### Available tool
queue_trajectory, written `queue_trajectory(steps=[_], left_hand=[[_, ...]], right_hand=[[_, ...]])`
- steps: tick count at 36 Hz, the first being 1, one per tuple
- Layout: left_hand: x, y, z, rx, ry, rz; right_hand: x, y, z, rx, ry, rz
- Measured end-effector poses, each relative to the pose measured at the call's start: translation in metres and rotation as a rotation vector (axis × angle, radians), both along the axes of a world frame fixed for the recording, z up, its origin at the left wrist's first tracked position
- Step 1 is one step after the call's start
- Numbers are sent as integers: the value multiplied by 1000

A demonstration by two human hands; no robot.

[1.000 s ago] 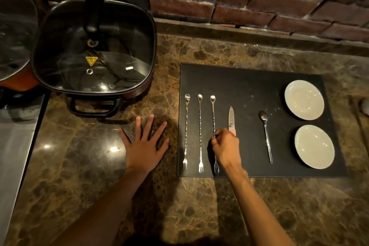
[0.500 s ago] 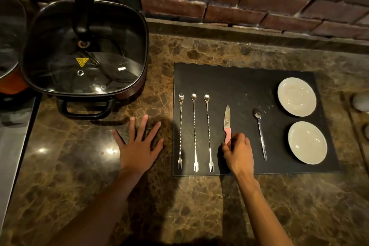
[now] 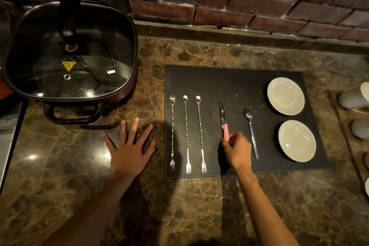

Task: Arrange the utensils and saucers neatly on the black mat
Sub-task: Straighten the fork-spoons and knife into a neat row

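A black mat (image 3: 229, 82) lies on the marble counter. Three long twisted fork-spoons (image 3: 186, 134) lie side by side along its left part. To their right lies a small knife (image 3: 223, 118) with a pink handle, blade pointing away. My right hand (image 3: 237, 149) pinches the knife's handle end. A teaspoon (image 3: 251, 132) lies just right of that hand. Two white saucers, one at the far right (image 3: 286, 96) and one nearer (image 3: 297, 140), sit on the mat's right side. My left hand (image 3: 129, 146) rests flat on the counter left of the mat, fingers spread.
A square black electric pot (image 3: 69, 52) with a glass lid stands at the back left, its handle toward me. A brick wall runs along the back. White cups (image 3: 353, 99) sit in a tray at the right edge. A steel surface borders the counter's left edge.
My right hand moved from the third fork-spoon to the knife's pink handle and now grips it; the knife sits farther right, away from the fork-spoons. My left hand stayed flat.
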State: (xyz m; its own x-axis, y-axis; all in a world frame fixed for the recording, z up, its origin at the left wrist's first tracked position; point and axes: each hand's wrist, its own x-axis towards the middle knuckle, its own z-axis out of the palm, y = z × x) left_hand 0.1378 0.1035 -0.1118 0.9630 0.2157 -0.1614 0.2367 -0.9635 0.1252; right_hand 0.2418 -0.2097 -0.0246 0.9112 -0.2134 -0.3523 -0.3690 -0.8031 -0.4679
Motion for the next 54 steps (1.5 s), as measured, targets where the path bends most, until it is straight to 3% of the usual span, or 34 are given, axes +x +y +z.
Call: queue_trajectory(steps=[6, 10, 19, 50, 54], left_hand=[[0, -1, 2, -7, 3, -2], [0, -1, 4, -15, 14, 4], [0, -4, 11, -36, 4, 10], [0, -4, 9, -9, -16, 8], [0, -4, 8, -5, -6, 10]], right_hand=[[6, -3, 0, 29, -7, -13], [3, -1, 1, -82, -83, 87], [-13, 14, -3, -196, -60, 241], [-8, 1, -9, -95, -80, 107], [-2, -6, -4, -47, -114, -10]])
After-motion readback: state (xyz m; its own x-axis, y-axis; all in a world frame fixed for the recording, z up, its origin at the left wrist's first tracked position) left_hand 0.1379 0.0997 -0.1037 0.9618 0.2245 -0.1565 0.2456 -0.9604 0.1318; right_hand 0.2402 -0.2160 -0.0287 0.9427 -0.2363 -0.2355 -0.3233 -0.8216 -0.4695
